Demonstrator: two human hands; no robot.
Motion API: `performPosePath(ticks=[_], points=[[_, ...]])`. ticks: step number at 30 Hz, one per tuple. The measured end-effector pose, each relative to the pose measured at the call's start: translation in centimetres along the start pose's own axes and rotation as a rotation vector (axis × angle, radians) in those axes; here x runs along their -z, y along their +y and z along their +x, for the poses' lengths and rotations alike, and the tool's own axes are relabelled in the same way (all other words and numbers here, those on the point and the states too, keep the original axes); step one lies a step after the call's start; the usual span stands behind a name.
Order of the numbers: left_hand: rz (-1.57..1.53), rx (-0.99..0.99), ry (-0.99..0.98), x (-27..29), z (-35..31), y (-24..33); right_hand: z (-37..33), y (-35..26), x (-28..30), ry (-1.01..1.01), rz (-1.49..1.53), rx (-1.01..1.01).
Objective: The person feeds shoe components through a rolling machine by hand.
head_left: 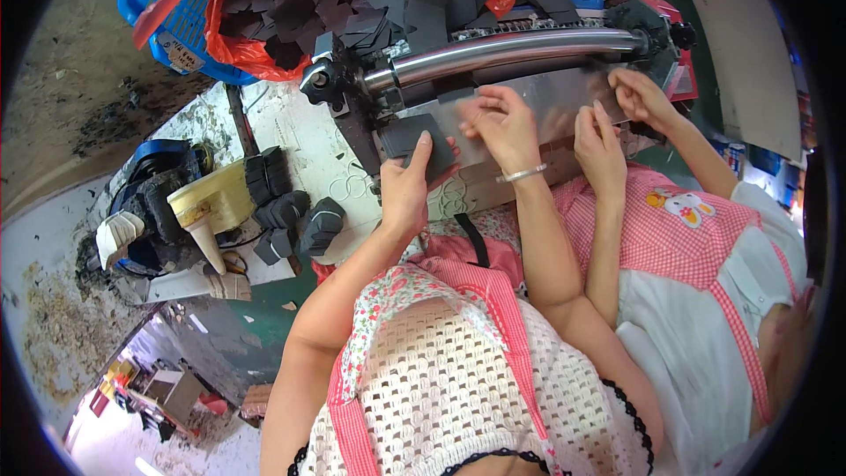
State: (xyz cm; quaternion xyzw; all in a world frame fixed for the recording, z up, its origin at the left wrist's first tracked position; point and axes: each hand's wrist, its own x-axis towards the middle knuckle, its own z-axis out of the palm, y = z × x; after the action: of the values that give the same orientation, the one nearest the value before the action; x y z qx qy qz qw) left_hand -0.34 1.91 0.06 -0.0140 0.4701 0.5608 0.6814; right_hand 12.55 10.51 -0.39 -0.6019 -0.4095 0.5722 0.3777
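Left hand [407, 183] gripping a dark foam piece [416, 143] at the roller's [515, 48] seven o'clock, right hand [500, 123] fingers half-curled, holding nothing discernible.

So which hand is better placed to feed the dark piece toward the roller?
Left, probably: the left hand already holds the dark piece just below the roller. The right hand rests on the metal plate.

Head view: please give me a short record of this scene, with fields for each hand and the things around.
left hand: holds a dark grey flat piece at the machine's metal plate
right hand: fingers over the plate, bracelet on wrist
machine: chrome roller above the plate
co-worker's hands: at the plate's right part
behind: red bag of dark pieces in a blue basket
left side: stacks of dark pieces
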Motion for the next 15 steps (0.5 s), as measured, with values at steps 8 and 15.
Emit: performPosePath(ticks=[8, 15], points=[[-0.095, 0.075, -0.032, -0.4, 0.2, 1.0, -0.6, 0.3, 1.6, -0.387, 0.091, -0.215], [0.032, 0.014, -0.004, -0.5, 0.2, 0.3, -0.7, -0.1, 0.3, -0.125, -0.207, -0.08]])
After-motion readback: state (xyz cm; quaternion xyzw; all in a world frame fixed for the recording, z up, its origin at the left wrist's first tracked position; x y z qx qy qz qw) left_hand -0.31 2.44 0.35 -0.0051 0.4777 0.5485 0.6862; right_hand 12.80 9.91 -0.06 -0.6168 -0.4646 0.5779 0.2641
